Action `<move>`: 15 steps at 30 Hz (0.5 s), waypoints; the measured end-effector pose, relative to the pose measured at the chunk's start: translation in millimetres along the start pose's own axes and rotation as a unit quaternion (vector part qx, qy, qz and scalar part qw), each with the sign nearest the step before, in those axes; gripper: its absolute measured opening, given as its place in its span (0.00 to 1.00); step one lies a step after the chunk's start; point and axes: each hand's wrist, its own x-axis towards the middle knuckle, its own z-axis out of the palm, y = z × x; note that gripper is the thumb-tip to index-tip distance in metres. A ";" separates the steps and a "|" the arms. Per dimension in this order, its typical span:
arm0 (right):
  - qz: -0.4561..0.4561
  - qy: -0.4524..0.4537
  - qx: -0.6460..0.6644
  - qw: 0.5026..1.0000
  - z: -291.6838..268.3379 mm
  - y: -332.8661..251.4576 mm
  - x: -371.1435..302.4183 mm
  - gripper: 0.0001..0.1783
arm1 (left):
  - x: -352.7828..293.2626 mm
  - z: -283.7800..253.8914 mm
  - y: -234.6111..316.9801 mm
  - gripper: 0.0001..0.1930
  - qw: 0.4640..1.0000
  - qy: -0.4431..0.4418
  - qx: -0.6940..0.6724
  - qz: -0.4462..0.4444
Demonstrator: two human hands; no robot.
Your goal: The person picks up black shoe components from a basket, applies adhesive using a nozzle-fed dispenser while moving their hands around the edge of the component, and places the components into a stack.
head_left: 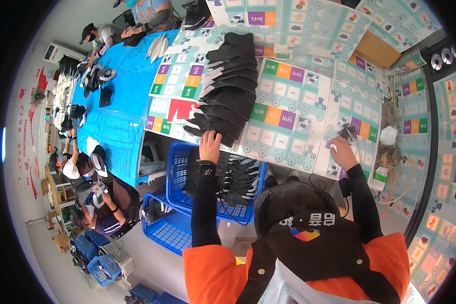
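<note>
A long row of overlapping black shoe uppers (230,96), some with pale grey edges, runs away from me across the table. My left hand (210,147) is at its near end, fingers bent over the edge of the closest shoe upper; the thumb is hard to see. Farther right, my right hand (342,152) is low over the tabletop with its fingers curled. Just beyond those fingers sits a small dark tool (348,133), its kind unclear. Whether the right hand grips it or something smaller is hidden.
Below the table edge stands a blue basket (175,175) with more uppers, beside another blue basket (169,230). A hose (412,177) hangs at the right near a white lump (388,135). Several people work around a blue-covered table (119,134) to the left.
</note>
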 end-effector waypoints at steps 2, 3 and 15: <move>-0.037 -0.014 0.059 0.997 8.5 -28.3 8.0 0.10 | -3.2 -0.7 -3.1 0.11 1.000 0.021 -0.004 0.006; -0.084 -0.026 0.088 0.992 16.8 -48.2 17.1 0.11 | -6.8 -1.9 -6.2 0.10 1.000 0.012 -0.003 0.006; -0.169 -0.220 0.177 0.944 253.2 -241.3 163.6 0.22 | -0.2 -23.6 10.7 0.09 1.000 -0.012 0.005 0.013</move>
